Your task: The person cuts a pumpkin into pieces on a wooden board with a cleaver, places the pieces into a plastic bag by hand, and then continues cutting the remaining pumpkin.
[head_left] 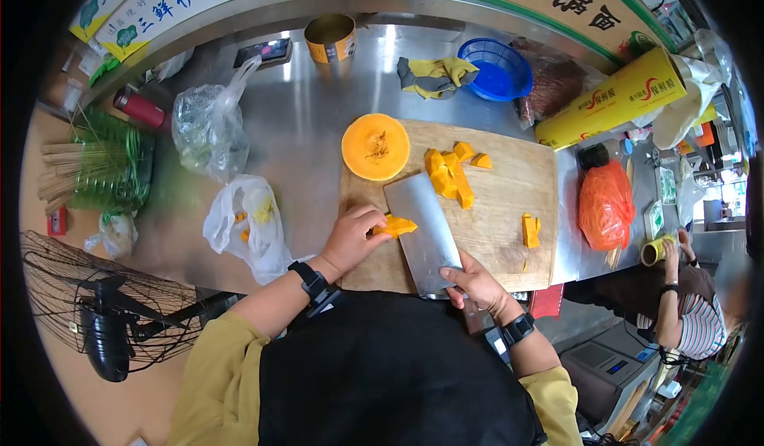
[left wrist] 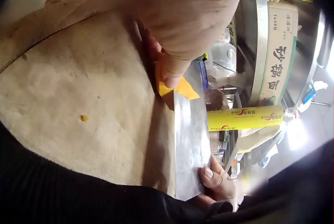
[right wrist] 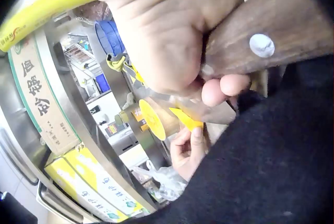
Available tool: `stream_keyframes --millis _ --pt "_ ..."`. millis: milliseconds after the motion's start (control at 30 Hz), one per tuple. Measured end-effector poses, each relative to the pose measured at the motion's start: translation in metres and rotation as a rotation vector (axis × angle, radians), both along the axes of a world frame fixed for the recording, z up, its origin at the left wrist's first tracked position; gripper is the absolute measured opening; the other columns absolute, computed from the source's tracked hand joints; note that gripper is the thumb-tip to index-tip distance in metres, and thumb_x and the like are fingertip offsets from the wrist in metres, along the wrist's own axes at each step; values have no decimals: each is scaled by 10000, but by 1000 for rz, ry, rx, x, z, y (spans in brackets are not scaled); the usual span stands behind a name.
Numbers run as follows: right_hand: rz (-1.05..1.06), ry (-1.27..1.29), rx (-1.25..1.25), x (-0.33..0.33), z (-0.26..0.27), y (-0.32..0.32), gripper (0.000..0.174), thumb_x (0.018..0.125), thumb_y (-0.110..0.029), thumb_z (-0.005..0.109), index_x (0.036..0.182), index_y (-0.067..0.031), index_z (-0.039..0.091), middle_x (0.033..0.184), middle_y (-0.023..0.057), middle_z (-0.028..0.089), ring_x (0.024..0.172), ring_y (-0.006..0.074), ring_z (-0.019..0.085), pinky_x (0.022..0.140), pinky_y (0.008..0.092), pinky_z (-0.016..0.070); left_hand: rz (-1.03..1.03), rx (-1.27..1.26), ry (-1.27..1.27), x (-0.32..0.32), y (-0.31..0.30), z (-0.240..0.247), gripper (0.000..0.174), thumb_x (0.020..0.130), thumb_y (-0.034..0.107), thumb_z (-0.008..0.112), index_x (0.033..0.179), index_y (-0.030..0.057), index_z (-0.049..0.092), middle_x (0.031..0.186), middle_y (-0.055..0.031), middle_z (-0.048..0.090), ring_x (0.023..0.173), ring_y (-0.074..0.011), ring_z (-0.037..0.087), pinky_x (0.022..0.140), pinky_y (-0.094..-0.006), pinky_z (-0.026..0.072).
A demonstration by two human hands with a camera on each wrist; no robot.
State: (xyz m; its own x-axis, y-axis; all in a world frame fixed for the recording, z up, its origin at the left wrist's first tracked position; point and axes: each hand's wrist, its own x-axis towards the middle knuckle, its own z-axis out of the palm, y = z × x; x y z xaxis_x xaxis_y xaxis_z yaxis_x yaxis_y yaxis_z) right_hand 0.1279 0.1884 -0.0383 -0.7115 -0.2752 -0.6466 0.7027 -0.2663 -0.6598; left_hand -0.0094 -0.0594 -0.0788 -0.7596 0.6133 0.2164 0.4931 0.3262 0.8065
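Note:
My left hand (head_left: pixel 350 237) pinches a wedge of orange pumpkin (head_left: pixel 400 225) between thumb and fingers, over the left part of a wooden cutting board (head_left: pixel 501 195). Against the wedge stands the broad blade of a cleaver (head_left: pixel 422 227); in the left wrist view the blade (left wrist: pixel 189 135) is right at the piece. My right hand (head_left: pixel 480 285) grips the cleaver, its fingers curled about the wooden handle (right wrist: pixel 271 25) and the thumb on the blade. Farther back on the board sit a round cut pumpkin (head_left: pixel 376 145), face up, and several pumpkin chunks (head_left: pixel 454 179). One smaller chunk (head_left: pixel 530 231) lies at the right.
Plastic bags (head_left: pixel 247 223) lie left on the steel counter (head_left: pixel 306 136). Behind the board are an open can (head_left: pixel 330 40), a yellow-grey cloth (head_left: pixel 436 78) and a blue basket (head_left: pixel 497 68). A yellow film roll box (head_left: pixel 613 100) and red bag (head_left: pixel 606 206) stand right. Another person (head_left: pixel 700 303) works far right.

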Motion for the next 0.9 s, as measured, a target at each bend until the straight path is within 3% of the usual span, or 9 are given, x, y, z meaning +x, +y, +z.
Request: stream_keyframes --millis 233,333,367,467,500,600,700,800,900 --pt "-82 146 334 14 20 2 464 995 -112 527 1406 -27 329 639 -6 507 458 83 487 426 237 427 -13 -118 -318 7 8 9 194 816 109 745 839 27 571 873 -115 620 703 -233 600 658 -326 503" --pt "-174 188 425 31 31 24 448 993 -101 530 1388 -27 332 611 -11 520 452 80 496 409 226 411 -157 -200 -225 12 14 20 167 883 160 688 861 30 585 843 -119 614 663 -246 599 647 -331 497" --pt "-184 196 457 40 31 33 424 991 -97 532 1370 -32 351 617 -5 525 449 80 499 405 227 409 -135 -256 -281 12 14 21 146 869 165 670 930 47 610 949 -115 621 787 -260 611 730 -357 507" --pt "-257 197 509 60 36 40 336 986 -80 534 1295 -40 409 650 17 550 449 84 509 394 234 410 -136 -220 339 6 23 41 223 777 126 706 970 67 612 1062 -91 597 965 -272 580 825 -362 506" --pt "-277 179 516 67 34 41 328 985 -74 533 1288 -38 412 660 21 556 450 85 511 393 236 412 -226 -276 395 3 26 47 313 744 91 704 1047 89 628 1150 -74 569 1087 -266 529 889 -379 487" --pt "-298 129 528 82 33 39 375 980 -63 539 1316 -21 377 693 35 567 454 91 517 396 243 426 -366 -268 472 -7 39 44 295 753 66 700 1040 86 635 1114 -64 580 1090 -265 535 872 -373 493" --pt "-299 116 501 90 34 32 422 978 -70 546 1330 8 326 692 37 556 455 91 513 400 246 434 -415 -364 292 -15 47 33 320 746 84 729 1053 68 638 1052 -61 609 1003 -281 569 847 -374 489" --pt "-232 154 483 86 30 23 428 981 -74 541 1333 15 313 692 36 554 457 89 510 406 246 440 -298 -344 72 -14 50 28 266 765 91 732 1009 48 634 992 -76 629 928 -304 607 781 -393 501" --pt "-176 196 445 70 30 11 380 982 -76 530 1307 10 354 672 28 548 461 90 515 417 245 447 -167 -306 102 -7 50 29 219 776 82 736 960 25 631 950 -113 639 869 -314 637 752 -395 508"
